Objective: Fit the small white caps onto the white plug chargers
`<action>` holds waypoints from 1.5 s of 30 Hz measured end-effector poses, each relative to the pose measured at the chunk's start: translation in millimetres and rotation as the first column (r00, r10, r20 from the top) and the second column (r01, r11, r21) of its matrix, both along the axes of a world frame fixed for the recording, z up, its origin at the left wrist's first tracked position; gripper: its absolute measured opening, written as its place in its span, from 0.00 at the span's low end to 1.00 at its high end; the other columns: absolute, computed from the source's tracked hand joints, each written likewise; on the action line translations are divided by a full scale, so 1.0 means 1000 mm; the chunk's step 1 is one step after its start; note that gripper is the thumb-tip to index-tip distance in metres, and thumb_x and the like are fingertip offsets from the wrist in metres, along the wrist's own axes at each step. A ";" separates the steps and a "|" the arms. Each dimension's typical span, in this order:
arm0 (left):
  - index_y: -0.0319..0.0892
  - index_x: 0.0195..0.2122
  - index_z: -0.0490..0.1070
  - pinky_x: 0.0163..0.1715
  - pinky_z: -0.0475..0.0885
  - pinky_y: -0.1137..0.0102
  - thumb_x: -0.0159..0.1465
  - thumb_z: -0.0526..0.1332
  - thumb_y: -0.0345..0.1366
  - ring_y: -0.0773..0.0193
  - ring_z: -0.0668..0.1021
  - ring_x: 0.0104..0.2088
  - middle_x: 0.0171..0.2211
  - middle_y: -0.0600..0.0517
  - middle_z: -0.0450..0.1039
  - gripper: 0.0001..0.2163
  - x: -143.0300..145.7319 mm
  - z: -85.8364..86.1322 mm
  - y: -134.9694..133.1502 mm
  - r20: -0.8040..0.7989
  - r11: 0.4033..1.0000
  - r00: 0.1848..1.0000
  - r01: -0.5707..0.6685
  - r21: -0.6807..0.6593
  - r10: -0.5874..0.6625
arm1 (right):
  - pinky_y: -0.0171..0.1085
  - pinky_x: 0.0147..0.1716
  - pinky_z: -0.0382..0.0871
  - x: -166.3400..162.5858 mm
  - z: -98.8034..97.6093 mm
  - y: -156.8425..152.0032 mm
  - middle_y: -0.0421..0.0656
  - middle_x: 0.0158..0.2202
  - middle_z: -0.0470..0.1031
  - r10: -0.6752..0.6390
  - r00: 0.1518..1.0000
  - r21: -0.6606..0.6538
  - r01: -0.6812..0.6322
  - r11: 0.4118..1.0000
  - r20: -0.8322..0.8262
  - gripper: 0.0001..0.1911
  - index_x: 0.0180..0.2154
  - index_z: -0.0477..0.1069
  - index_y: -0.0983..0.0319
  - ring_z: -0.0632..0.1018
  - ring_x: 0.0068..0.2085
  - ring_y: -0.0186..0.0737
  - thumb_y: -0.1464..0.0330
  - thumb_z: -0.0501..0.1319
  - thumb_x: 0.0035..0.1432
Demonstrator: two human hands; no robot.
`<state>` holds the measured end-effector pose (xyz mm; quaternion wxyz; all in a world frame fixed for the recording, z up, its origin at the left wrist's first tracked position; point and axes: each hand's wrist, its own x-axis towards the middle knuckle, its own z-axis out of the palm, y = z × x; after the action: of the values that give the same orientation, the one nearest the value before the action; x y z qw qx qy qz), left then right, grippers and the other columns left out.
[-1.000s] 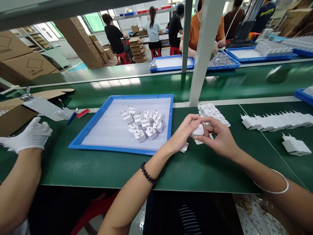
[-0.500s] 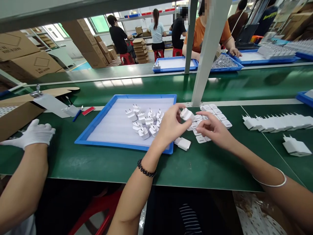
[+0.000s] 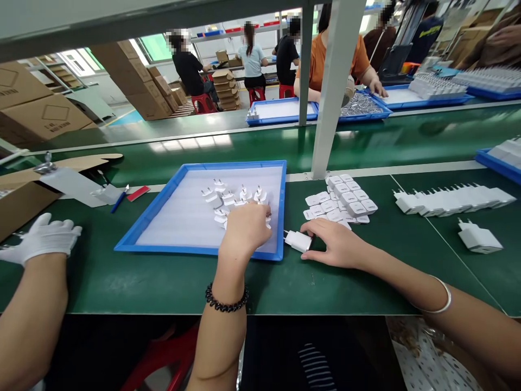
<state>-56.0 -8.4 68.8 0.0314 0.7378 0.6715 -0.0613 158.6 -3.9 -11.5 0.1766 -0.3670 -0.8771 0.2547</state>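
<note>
My left hand (image 3: 246, 225) reaches down into the blue-rimmed tray (image 3: 158, 241), fingers curled among white plug chargers (image 3: 212, 198) that stand with their pins up. Its fingertips, and anything between them, are hidden behind the hand. Just outside the tray's right edge, a white plug charger (image 3: 298, 240) lies on its side, pins toward the tray. The thumb and forefinger of my right hand (image 3: 336, 243) close round its far end from the pins. Beyond that hand lie several flat white square pieces (image 3: 342, 198) with printed marks, some stacked.
Along the right is a slanted row of white chargers (image 3: 451, 200), with a single charger (image 3: 480, 237) before it. A post (image 3: 331, 98) rises behind the bench. At left, a co-worker's gloved hand (image 3: 44, 241) is by a cardboard box (image 3: 28, 212). Co-workers sit opposite.
My left hand has moved from over the bench, where it held a charger, down and left into the tray. My right hand has come down to the charger lying beside the tray.
</note>
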 end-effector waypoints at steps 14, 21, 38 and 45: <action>0.39 0.45 0.69 0.50 0.68 0.58 0.58 0.55 0.26 0.51 0.69 0.50 0.49 0.42 0.66 0.14 0.029 -0.010 -0.009 0.051 0.925 0.925 0.379 -0.025 -0.377 | 0.49 0.44 0.72 0.026 -0.010 0.037 0.50 0.42 0.78 -0.345 0.929 0.138 0.362 0.922 -0.131 0.15 0.49 0.71 0.62 0.77 0.46 0.52 0.65 0.56 0.64; 0.38 0.49 0.66 0.49 0.67 0.58 0.56 0.54 0.23 0.51 0.69 0.50 0.53 0.42 0.66 0.19 0.040 -0.028 -0.008 0.087 0.830 0.839 0.545 -0.118 -0.538 | 0.58 0.57 0.63 0.015 -0.036 0.058 0.53 0.57 0.72 -0.124 0.991 0.103 0.118 0.988 0.055 0.18 0.53 0.71 0.61 0.71 0.57 0.58 0.67 0.55 0.63; 0.37 0.68 0.50 0.65 0.45 0.34 0.71 0.51 0.46 0.38 0.47 0.72 0.70 0.35 0.51 0.29 0.048 -0.043 0.013 0.190 0.982 0.964 0.178 0.065 -0.188 | 0.51 0.49 0.63 0.018 -0.023 0.070 0.46 0.38 0.71 -0.145 0.989 -0.173 0.137 0.975 -0.034 0.11 0.31 0.67 0.59 0.71 0.45 0.52 0.62 0.67 0.48; 0.41 0.61 0.61 0.65 0.55 0.47 0.62 0.63 0.50 0.46 0.65 0.64 0.61 0.42 0.66 0.31 0.035 -0.031 0.012 0.292 0.885 0.865 0.453 -0.105 -0.408 | 0.41 0.37 0.68 0.024 -0.014 0.055 0.42 0.34 0.72 -0.208 0.946 -0.335 0.118 0.935 -0.247 0.13 0.32 0.68 0.60 0.73 0.35 0.40 0.57 0.62 0.55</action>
<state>-21.0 3.4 38.2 0.1682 0.8654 0.4712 -0.0259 182.5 51.5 -25.5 0.2579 -0.4233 -0.7573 0.4252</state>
